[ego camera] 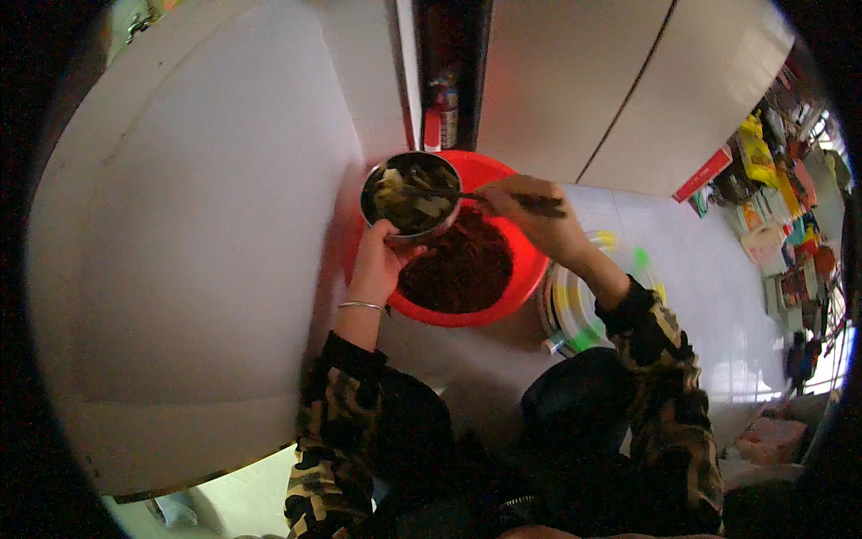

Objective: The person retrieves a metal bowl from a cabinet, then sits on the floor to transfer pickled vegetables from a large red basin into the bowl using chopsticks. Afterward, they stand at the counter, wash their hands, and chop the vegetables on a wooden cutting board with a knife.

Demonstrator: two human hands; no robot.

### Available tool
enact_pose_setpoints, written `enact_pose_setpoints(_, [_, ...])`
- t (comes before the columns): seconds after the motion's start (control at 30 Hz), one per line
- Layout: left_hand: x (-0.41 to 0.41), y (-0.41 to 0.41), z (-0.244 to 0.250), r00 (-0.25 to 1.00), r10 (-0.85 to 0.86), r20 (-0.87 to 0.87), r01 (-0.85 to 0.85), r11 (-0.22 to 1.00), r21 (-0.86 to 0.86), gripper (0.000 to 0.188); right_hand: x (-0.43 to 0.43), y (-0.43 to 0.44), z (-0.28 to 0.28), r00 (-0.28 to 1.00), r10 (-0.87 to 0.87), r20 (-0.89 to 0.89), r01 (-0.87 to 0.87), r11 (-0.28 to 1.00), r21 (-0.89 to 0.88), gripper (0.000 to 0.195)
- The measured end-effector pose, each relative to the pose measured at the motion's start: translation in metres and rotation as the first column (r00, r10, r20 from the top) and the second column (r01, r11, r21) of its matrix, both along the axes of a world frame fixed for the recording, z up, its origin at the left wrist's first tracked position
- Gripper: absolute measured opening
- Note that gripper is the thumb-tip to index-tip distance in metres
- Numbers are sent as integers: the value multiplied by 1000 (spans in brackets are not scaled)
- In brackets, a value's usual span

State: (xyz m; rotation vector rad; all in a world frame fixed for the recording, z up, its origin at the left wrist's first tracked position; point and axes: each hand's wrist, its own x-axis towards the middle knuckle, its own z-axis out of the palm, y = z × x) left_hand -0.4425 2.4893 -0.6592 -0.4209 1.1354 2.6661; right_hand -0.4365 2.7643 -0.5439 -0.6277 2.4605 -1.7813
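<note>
My left hand [378, 259] grips the near rim of a round metal bowl [412, 236], thumb on top and fingers below. Inside the bowl lie pale and dark greenish food pieces [411, 192], perhaps vegetables. My right hand [539, 219] holds a thin dark utensil [444, 194], likely chopsticks, whose tip reaches into the bowl's contents. The bowl is held over the back left of a red plastic basin [532, 269]. A dark reddish-brown mass [465, 269] fills much of the basin; its kind is hard to tell.
A large pale panel [202, 215] rises at the left. Pale cabinet doors [572, 81] stand ahead, beside a narrow dark gap holding bottles [444, 111]. Right of the basin sits a round item with yellow and green bands [572, 296]. Packets and boxes [761, 162] crowd the far right.
</note>
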Motion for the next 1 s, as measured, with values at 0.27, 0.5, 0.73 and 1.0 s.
enact_pose_setpoints(0.27, [17,-17,35,987,148,-64,-154,982,-111,40,-20,33,-17,958,-286,35,287,940,-186,32])
enact_pose_setpoints(0.5, [9,-2,42,990,69,-124,-78,995,-70,38,-63,-28,-193,999,-21,28,8,905,425,20])
enact_pose_setpoints(0.73, [12,-27,16,986,128,-107,-138,986,-95,36,-94,-58,-184,971,241,-7,-199,818,540,17])
enact_pose_setpoints(1.0, [9,-20,24,991,109,-79,-115,990,-80,37,-87,-72,-147,853,471,-224,-401,867,295,17])
